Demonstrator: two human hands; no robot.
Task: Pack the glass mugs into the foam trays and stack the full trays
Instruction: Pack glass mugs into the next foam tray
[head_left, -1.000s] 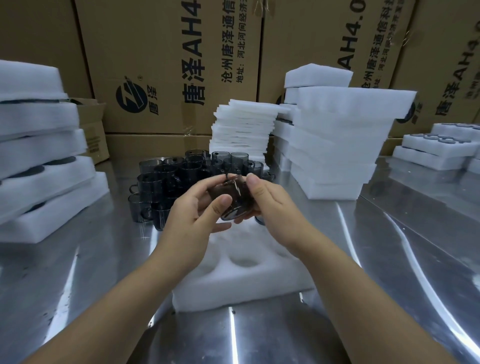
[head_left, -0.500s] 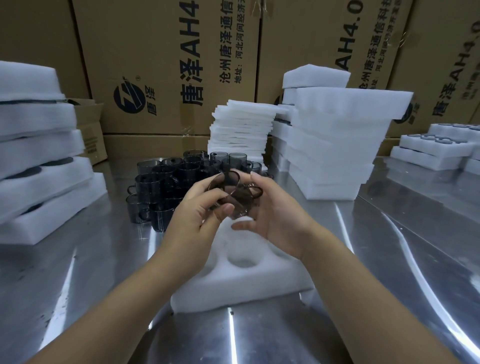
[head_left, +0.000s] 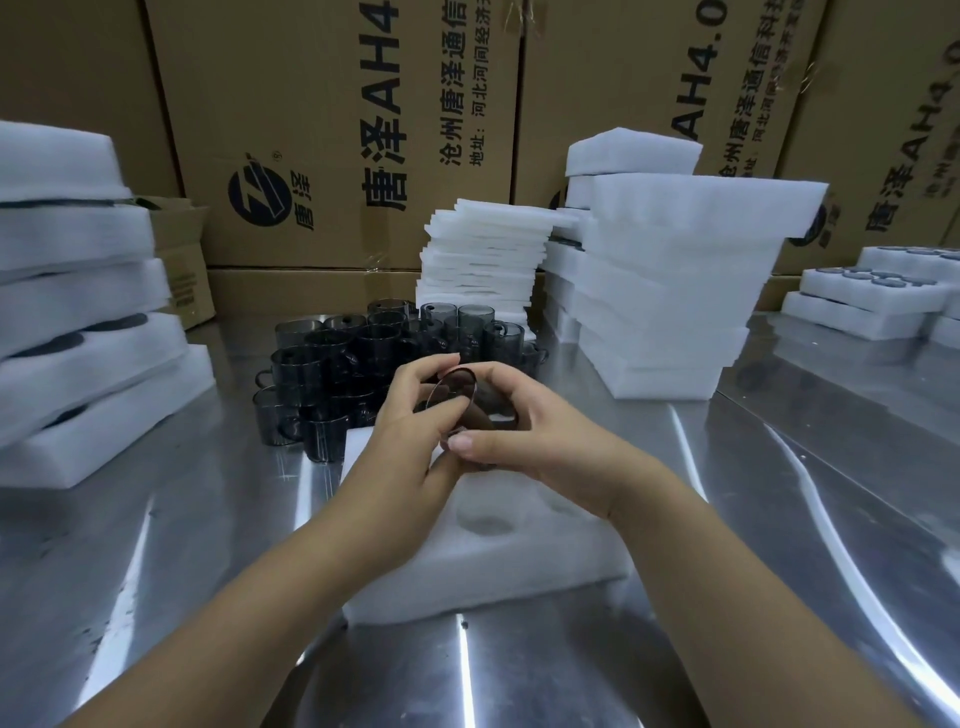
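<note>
mug | rim now turned upward | left hand, right hand still gripping

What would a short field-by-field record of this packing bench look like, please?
held item: dark glass mug, tilted, above the tray
left hand: grips the mug
right hand: grips the mug
foam tray: on the steel table, visible pockets empty
loose mugs: clustered behind the tray
filled trays: stacked at left

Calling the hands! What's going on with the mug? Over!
Left hand and right hand both hold one mug, tilted, over the foam tray. Visible pockets empty. Nothing seen blocking.
</note>
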